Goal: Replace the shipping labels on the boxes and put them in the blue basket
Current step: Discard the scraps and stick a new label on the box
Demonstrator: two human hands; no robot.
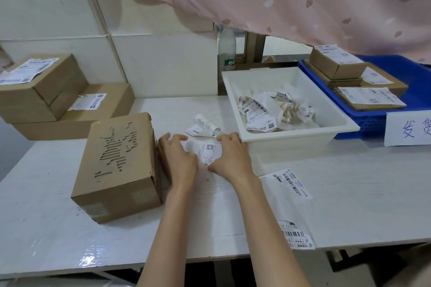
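Both hands are working on a shipping label (208, 152) lying on the white surface (349, 193): the left hand (179, 158) and right hand (231, 158) are pinching its edges with curled fingers. A stripped cardboard box (116, 165) is sitting just left of them; the blue basket (363, 121) is holding relabelled boxes (335, 63) at far right.

Pink patterned curtain (279, 0) hangs across top | clear plastic bottle (226, 50) stands upright behind white table (349, 193), against tiled wall (58, 7) | handwritten paper sign (408, 128) at right edge
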